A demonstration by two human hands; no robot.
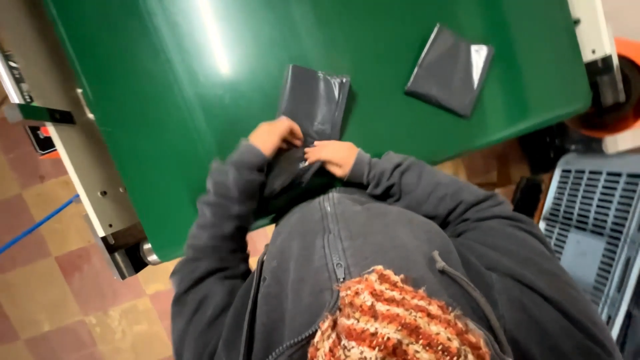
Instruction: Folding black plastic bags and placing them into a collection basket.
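A dark grey plastic mailer bag (315, 100) lies on the green conveyor belt (167, 100), its near end hanging over the belt's edge toward my body. My left hand (273, 135) pinches the bag's left side near that edge. On the bag's lower right part, my right hand (333, 157) grips it with curled fingers. Both hands are close together, almost touching. The bag's lower end is hidden between my grey sleeves and hoodie.
A second dark grey bag (450, 70) with a shiny flap lies on the belt at the upper right. The conveyor's metal side frame (87, 173) runs along the left. A grey slatted crate (590, 223) stands at the right, an orange object (623, 87) behind it. Checkered floor tiles lie below.
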